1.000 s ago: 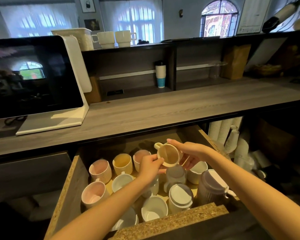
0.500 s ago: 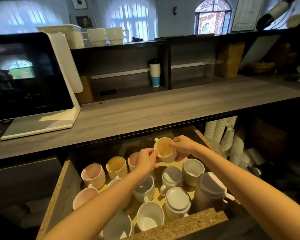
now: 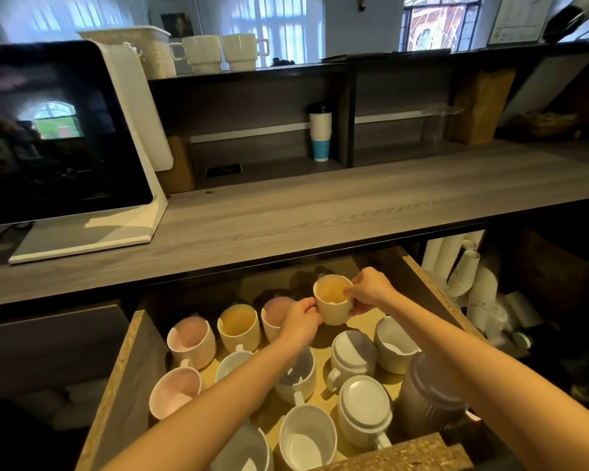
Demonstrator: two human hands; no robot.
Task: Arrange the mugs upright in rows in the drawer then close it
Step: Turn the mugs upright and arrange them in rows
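Note:
The open drawer (image 3: pixel 126 375) under the counter holds several mugs. A cream mug (image 3: pixel 332 300) with a yellow inside is upright at the back row's right end, just above or on the drawer floor. My right hand (image 3: pixel 371 288) grips its right rim and my left hand (image 3: pixel 300 321) holds its left side. Left of it stand a pink-lined mug (image 3: pixel 272 309), a yellow-lined mug (image 3: pixel 238 326) and a pink mug (image 3: pixel 191 339), all upright. Two white mugs (image 3: pixel 352 353) (image 3: pixel 363 407) lie upside down in front.
A dark lidded jug (image 3: pixel 429 396) stands at the drawer's front right. The grey counter (image 3: pixel 320 212) overhangs the drawer's back. A white-framed screen (image 3: pixel 58 137) sits on the counter at left. Stacked paper cups (image 3: pixel 463 270) fill the shelf to the right of the drawer.
Both hands carried the cream mug toward the drawer's back, turned it from tilted to upright, and lowered it beside the pink-lined mug.

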